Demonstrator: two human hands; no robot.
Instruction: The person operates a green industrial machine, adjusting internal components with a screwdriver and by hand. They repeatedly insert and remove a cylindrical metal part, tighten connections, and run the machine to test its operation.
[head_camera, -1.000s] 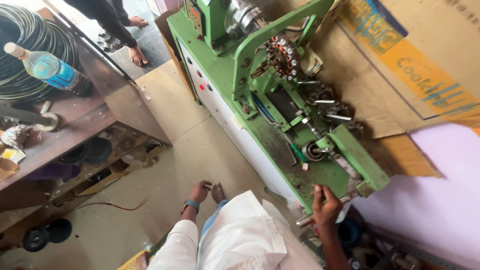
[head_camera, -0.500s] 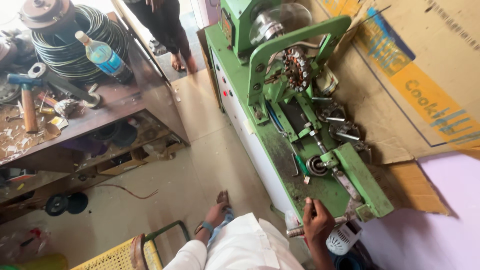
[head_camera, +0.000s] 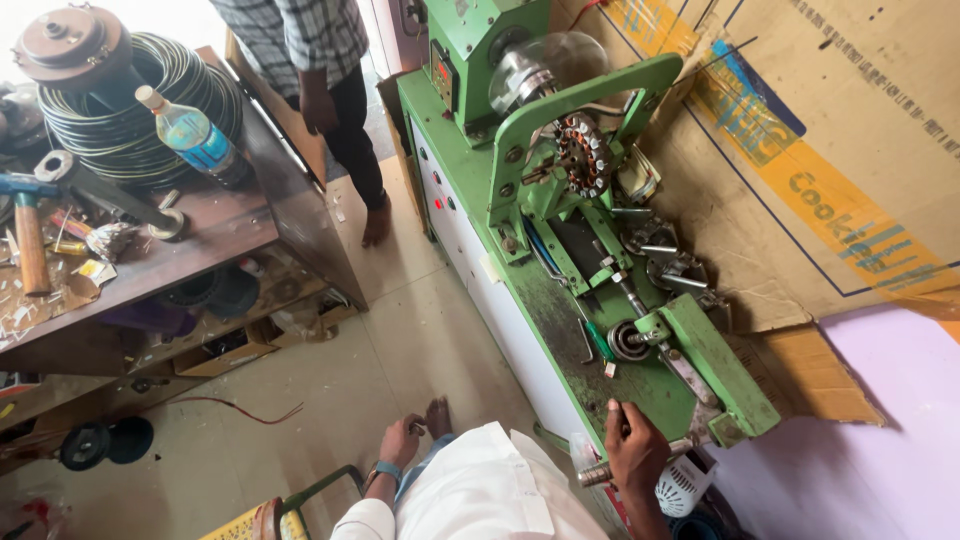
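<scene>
**Green winding machine, right hand on the crank**

Green-painted metal fills the middle of the view: a long winding machine (head_camera: 560, 250) set against flattened cardboard (head_camera: 800, 170) on the wall. The right hand (head_camera: 634, 452) is closed around a steel crank handle (head_camera: 598, 474) at the near end of the machine, fingers wrapped over the grip. The left hand (head_camera: 400, 440) hangs low beside the knee, loosely curled and holding nothing that I can make out.

On the far end, a round stator core (head_camera: 583, 155) with its ring of slots sits mounted under the green arch frame, just in front of a clear domed cover (head_camera: 540, 65). By the look of it, the work in hand is the cranking stage, with the core already fitted. Turning the handle would call for a steady grip and an eye on the core, which sits well apart from the hand.

Another person (head_camera: 320, 70) in a checked shirt stands by the wooden bench (head_camera: 200, 240), where a plastic bottle (head_camera: 190, 135), coiled black cable (head_camera: 110, 110) and a hammer (head_camera: 28, 235) lie.
</scene>
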